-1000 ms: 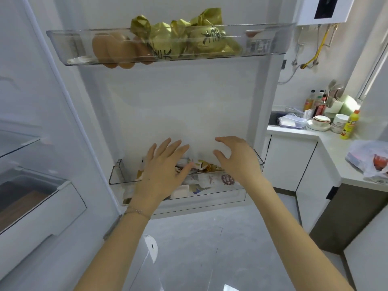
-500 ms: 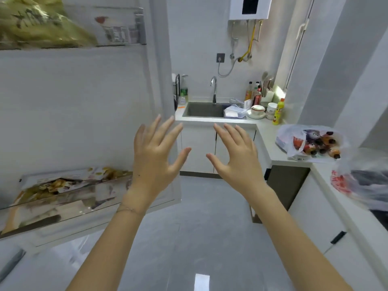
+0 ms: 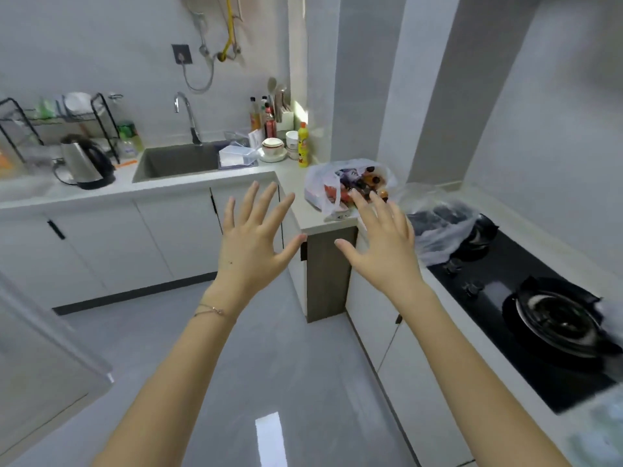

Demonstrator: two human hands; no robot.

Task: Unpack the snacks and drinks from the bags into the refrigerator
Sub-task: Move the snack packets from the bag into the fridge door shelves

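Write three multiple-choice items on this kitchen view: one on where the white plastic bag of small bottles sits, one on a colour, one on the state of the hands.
1. Where is the white plastic bag of small bottles? A. on a chair B. on the pale counter corner C. on a stool
2. What colour is the tall plastic squeeze bottle beside the stacked bowls? A. yellow B. blue C. black
3. How are the left hand and right hand? A. both carry bags B. both open and empty C. one holds a cup
Key: 1 B, it rests on the countertop; 2 A, its body is plainly yellow; 3 B, fingers spread, nothing held.
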